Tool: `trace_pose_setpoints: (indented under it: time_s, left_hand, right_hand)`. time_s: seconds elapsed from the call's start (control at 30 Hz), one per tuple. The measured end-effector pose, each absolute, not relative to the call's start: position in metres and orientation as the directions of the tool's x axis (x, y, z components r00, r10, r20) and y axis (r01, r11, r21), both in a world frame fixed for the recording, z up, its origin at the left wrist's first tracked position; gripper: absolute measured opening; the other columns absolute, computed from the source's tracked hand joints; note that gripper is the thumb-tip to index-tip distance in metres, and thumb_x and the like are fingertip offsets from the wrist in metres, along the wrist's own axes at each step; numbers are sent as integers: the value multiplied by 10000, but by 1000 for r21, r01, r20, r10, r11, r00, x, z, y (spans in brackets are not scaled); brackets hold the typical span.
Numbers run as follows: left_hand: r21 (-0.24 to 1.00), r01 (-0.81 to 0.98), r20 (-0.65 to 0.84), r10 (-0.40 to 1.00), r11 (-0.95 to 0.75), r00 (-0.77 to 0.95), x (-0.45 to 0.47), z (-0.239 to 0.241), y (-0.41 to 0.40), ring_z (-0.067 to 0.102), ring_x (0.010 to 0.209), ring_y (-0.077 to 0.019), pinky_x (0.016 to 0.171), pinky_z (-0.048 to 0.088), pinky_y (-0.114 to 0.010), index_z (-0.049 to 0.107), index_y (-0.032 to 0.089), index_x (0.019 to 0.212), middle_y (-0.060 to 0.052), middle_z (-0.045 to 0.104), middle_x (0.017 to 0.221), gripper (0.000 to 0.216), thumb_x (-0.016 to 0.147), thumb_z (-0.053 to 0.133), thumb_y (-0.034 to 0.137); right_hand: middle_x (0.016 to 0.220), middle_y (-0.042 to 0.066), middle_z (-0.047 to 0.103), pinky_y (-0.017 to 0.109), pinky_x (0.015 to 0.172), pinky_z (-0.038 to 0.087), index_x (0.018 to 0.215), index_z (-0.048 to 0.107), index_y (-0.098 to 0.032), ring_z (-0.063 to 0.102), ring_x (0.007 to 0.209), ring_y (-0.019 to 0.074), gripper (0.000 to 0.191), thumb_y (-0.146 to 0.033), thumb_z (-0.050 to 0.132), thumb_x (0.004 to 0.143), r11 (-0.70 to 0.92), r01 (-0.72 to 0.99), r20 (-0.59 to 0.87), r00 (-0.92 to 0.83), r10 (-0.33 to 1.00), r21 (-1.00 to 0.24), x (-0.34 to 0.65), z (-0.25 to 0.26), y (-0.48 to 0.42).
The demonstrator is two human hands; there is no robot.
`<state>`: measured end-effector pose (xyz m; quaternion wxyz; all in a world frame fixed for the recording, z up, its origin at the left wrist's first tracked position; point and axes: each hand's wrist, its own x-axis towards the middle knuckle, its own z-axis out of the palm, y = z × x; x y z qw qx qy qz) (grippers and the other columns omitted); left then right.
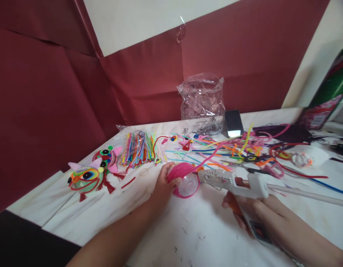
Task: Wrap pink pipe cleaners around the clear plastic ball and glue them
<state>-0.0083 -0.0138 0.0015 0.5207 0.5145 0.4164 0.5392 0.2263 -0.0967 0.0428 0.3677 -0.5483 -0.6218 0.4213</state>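
Gripping a clear, glossy ball (188,186), coiled in fuzzy pink pipe cleaner (180,170), by its left side with the left fingers (175,183), around the middle of the white desk (205,233). Clasping a hard plastic glue gun (251,184) in the right fingers (240,220), nozzle just right of the ball.

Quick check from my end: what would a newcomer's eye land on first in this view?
Probably the bright pink coiled ball near the centre, held in the left hand, with the white glue gun in the right hand pointing at it. Next, the two colourful animal-faced ornaments on the table's left, and the bundle of multicoloured fuzzy stems behind the ball and to its left.
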Motion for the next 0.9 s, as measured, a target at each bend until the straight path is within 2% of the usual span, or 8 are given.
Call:
trace_pose_setpoints:
  time_s: [0.1, 0.33, 0.6, 0.77, 0.9]
  left_hand:
    - [985, -126, 123, 990, -114, 72, -8, 1, -14, 569, 845, -171, 743, 432, -264, 528, 216, 1111, -16, 612, 995, 556, 596, 728, 271]
    - [984, -131, 130, 987, -118, 89, -8, -3, -10, 586, 881, -203, 790, 448, -308, 500, 206, 1132, -49, 610, 1049, 589, 594, 729, 281]
    - [984, -132, 134, 988, -123, 78, -7, 0, -14, 589, 855, -181, 782, 450, -290, 518, 210, 1115, -29, 617, 1021, 557, 601, 725, 266]
    - [985, -130, 121, 989, -109, 88, -7, -2, -12, 591, 866, -197, 780, 454, -309, 501, 214, 1135, -40, 619, 1035, 583, 603, 731, 273]
    - [988, -120, 112, 989, -101, 93, -8, -4, -10, 589, 845, -194, 766, 457, -311, 501, 220, 1133, -35, 615, 1020, 567, 612, 721, 263]
  right_hand:
    - [567, 32, 606, 268, 471, 445, 651, 648, -216, 534, 527, 183, 429, -550, 420, 796, 14, 356, -22, -98, 995, -934, 223, 42, -99]
    - [567, 22, 572, 260, 492, 402, 534, 531, -211, 490, 534, 159, 492, -566, 353, 826, 36, 371, 13, -64, 998, -928, 212, 36, -104]
    - [646, 57, 655, 298, 571, 484, 611, 610, -217, 585, 638, 224, 418, -527, 402, 798, 100, 484, 49, -116, 992, -869, 225, 41, -101]
    - [661, 38, 652, 264, 547, 469, 596, 564, -216, 576, 600, 186, 415, -500, 371, 830, 76, 433, 54, -63, 997, -898, 218, 38, -104]
    - [601, 18, 613, 254, 510, 469, 668, 599, -227, 561, 556, 179, 386, -504, 388, 834, 99, 370, 34, -179, 983, -924, 212, 41, -108]
